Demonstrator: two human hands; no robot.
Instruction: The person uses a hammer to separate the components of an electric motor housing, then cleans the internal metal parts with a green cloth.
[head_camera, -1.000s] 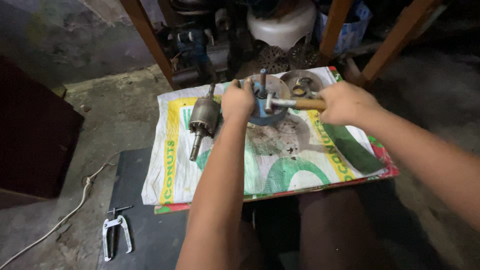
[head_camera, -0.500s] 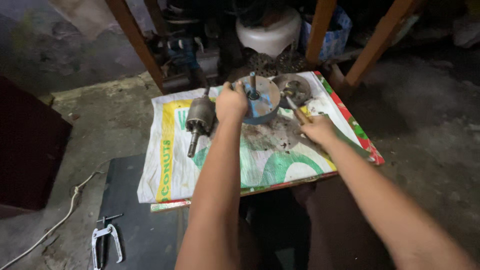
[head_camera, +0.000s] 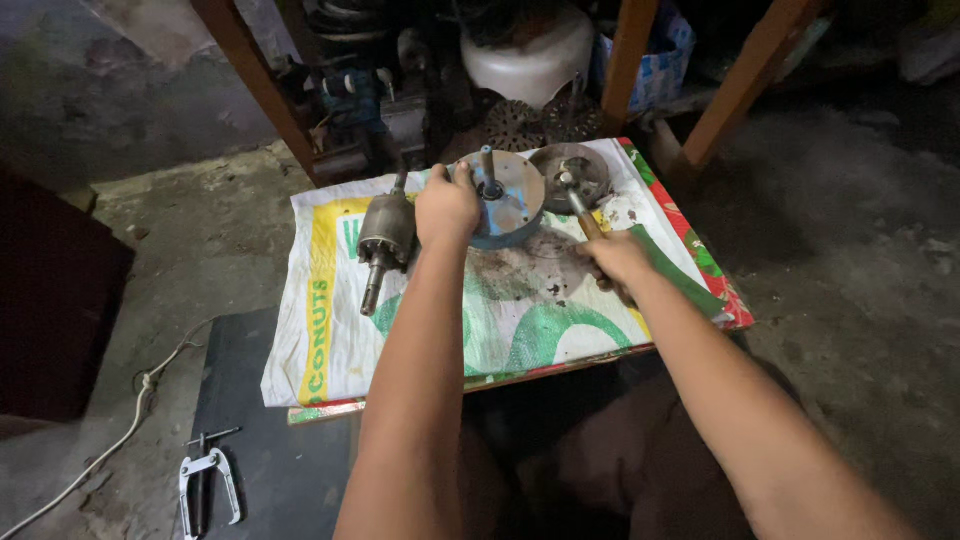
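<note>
My left hand (head_camera: 447, 206) grips the left rim of a round grey metal motor housing (head_camera: 508, 195) with a shaft standing up from its middle. It sits tilted on a printed woven sack (head_camera: 520, 320) spread over a board. My right hand (head_camera: 617, 261) is closed around the wooden handle of a hammer (head_camera: 581, 210), whose head lies near a second round metal cover (head_camera: 572, 172) behind the housing. A motor rotor with its shaft (head_camera: 384, 240) lies on the sack just left of my left hand.
A white rounded casing (head_camera: 530, 55) and dark machine parts stand behind the sack between wooden legs (head_camera: 625, 65). A metal puller tool (head_camera: 205, 485) lies on a dark mat at the lower left, beside a thin cord (head_camera: 130, 420) on the concrete floor.
My right hand has drawn the hammer back from over the housing, down and to the right. My left hand has stayed on the housing rim. The view has shifted.
</note>
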